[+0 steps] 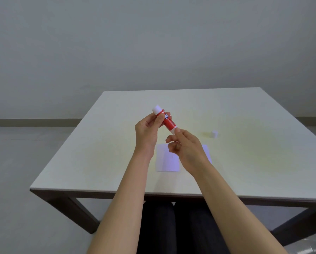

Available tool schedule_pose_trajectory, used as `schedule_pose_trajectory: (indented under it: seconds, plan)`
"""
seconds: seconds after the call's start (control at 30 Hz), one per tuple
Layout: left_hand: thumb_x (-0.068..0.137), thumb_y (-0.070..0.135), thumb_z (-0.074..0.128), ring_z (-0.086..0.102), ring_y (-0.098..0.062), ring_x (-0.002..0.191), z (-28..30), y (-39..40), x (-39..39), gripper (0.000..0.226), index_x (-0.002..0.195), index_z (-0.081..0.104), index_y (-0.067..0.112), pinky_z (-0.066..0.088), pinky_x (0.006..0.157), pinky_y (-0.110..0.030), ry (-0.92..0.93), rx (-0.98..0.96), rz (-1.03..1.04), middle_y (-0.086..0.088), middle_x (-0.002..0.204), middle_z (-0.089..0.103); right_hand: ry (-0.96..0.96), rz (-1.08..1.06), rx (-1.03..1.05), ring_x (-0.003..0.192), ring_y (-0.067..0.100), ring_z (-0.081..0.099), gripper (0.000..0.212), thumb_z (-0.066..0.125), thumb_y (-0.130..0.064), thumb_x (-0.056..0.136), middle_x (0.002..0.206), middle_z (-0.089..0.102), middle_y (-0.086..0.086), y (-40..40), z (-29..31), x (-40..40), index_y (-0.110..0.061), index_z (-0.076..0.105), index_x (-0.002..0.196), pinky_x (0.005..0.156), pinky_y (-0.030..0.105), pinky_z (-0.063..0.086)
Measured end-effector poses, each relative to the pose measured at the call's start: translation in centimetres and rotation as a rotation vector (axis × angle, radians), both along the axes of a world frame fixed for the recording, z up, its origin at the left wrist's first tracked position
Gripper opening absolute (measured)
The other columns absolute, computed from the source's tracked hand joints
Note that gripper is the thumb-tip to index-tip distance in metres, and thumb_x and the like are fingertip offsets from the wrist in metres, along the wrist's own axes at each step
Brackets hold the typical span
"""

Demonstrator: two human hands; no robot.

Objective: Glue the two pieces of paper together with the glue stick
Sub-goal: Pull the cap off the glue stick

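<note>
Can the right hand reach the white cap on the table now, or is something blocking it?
Probably yes. The white cap stands alone on the table, just right of the right hand; nothing lies between. But that hand pinches the glue stick base, so it must release first.

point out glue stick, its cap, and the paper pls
glue stick (167, 121), head view, on the red label mid-barrel
cap (214, 134), head view, on the side of the white cap, on the table
paper (167, 162), head view, on the bare middle of the left sheet

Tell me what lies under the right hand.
Beneath the right hand lie white paper pieces on the table. The hand and forearm cover their middle, so whether they overlap or just touch cannot be seen.
</note>
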State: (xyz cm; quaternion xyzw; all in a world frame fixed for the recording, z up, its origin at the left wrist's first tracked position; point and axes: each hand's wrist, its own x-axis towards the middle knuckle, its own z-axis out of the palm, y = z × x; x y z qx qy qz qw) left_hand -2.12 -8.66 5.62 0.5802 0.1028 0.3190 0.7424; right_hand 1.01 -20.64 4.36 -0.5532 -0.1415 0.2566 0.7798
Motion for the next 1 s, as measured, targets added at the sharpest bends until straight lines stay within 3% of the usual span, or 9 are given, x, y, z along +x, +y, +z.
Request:
schedule_pose_trajectory:
  seconds: [0.1, 0.2, 0.33, 0.43, 0.53, 0.7, 0.87, 0.93, 1.0]
  plan:
    - [0.087, 0.016, 0.065, 0.072, -0.021, 0.09, -0.1, 0.0, -0.1, 0.01, 0.092, 0.073, 0.014, 0.054, 0.083, -0.025, -0.002, 0.001, -0.013, -0.001, 0.09, 0.077, 0.095, 0.004, -0.08, 0.043, 0.015, 0.047, 0.03, 0.039, -0.031, 0.1, 0.049, 0.053, -0.003, 0.6, 0.4, -0.2, -0.011, 0.057, 0.085, 0.05, 0.022, 0.042]
    - [0.087, 0.018, 0.066, 0.072, -0.02, 0.091, -0.4, -0.2, -0.3, 0.011, 0.094, 0.073, 0.014, 0.054, 0.081, -0.023, 0.019, 0.027, -0.026, -0.001, 0.091, 0.077, 0.283, -0.03, -0.063, 0.035, 0.013, 0.035, 0.028, 0.041, -0.024, 0.094, 0.05, 0.042, -0.002, 0.9, 0.8, -0.3, -0.011, 0.049, 0.07, 0.039, 0.022, 0.031]
    - [0.087, 0.021, 0.066, 0.072, -0.02, 0.092, -0.3, -0.2, -0.4, 0.009, 0.088, 0.075, 0.02, 0.054, 0.089, -0.03, 0.016, 0.009, -0.014, -0.001, 0.091, 0.077, -0.244, -0.182, -0.234, 0.047, 0.013, 0.052, 0.024, 0.042, -0.028, 0.097, 0.064, 0.063, -0.001, 0.9, -0.1, -0.7, -0.012, 0.058, 0.09, 0.051, 0.019, 0.044]
    - [0.087, 0.02, 0.066, 0.071, -0.022, 0.091, -0.4, 0.2, -0.5, 0.011, 0.083, 0.076, 0.019, 0.052, 0.093, -0.036, 0.011, -0.027, 0.018, -0.002, 0.089, 0.077, -0.487, -0.175, -0.288, 0.057, 0.012, 0.054, 0.012, 0.045, -0.022, 0.098, 0.074, 0.059, -0.001, 1.0, -0.7, -0.5, -0.014, 0.052, 0.105, 0.062, 0.024, 0.046]
    - [0.087, 0.018, 0.066, 0.071, -0.022, 0.092, -0.8, 0.4, -0.7, 0.01, 0.085, 0.076, 0.017, 0.052, 0.092, -0.033, 0.01, -0.05, 0.015, -0.003, 0.09, 0.077, -0.306, -0.12, -0.222, 0.049, 0.013, 0.051, 0.021, 0.039, -0.021, 0.1, 0.063, 0.053, 0.001, 1.3, -0.5, -0.3, -0.006, 0.054, 0.095, 0.058, 0.028, 0.045]
    - [0.087, 0.018, 0.066, 0.072, -0.02, 0.091, -0.8, 0.3, -0.8, 0.01, 0.091, 0.074, 0.015, 0.053, 0.082, -0.023, 0.007, -0.026, -0.014, -0.003, 0.091, 0.077, 0.394, 0.039, -0.047, 0.034, 0.014, 0.035, 0.05, 0.032, -0.038, 0.1, 0.05, 0.04, 0.0, 1.5, 0.4, 0.0, -0.009, 0.053, 0.066, 0.037, 0.023, 0.031]
    - [0.088, 0.02, 0.065, 0.072, -0.021, 0.092, -0.8, 0.5, -0.9, 0.011, 0.087, 0.075, 0.018, 0.053, 0.082, -0.023, 0.009, -0.029, 0.007, -0.003, 0.091, 0.077, -0.108, -0.03, -0.074, 0.049, 0.017, 0.056, 0.03, 0.041, -0.029, 0.1, 0.07, 0.059, 0.004, 1.5, -0.2, -0.5, -0.005, 0.058, 0.1, 0.055, 0.027, 0.05]
    - [0.088, 0.019, 0.065, 0.072, -0.021, 0.092, -0.6, 0.6, -0.8, 0.011, 0.086, 0.075, 0.018, 0.053, 0.084, -0.026, 0.001, -0.034, 0.0, -0.003, 0.09, 0.077, -0.1, -0.019, 0.002, 0.048, 0.016, 0.056, 0.024, 0.043, -0.023, 0.1, 0.067, 0.056, 0.005, 1.4, -0.1, -0.4, -0.005, 0.058, 0.095, 0.055, 0.027, 0.05]
    - [0.087, 0.019, 0.065, 0.072, -0.021, 0.093, -0.6, 0.6, -0.7, 0.01, 0.087, 0.076, 0.018, 0.053, 0.086, -0.027, 0.007, -0.015, -0.016, -0.003, 0.091, 0.077, 0.126, 0.019, 0.044, 0.041, 0.017, 0.049, 0.035, 0.041, -0.028, 0.1, 0.059, 0.052, 0.004, 1.3, 0.3, -0.1, -0.005, 0.059, 0.081, 0.045, 0.024, 0.044]
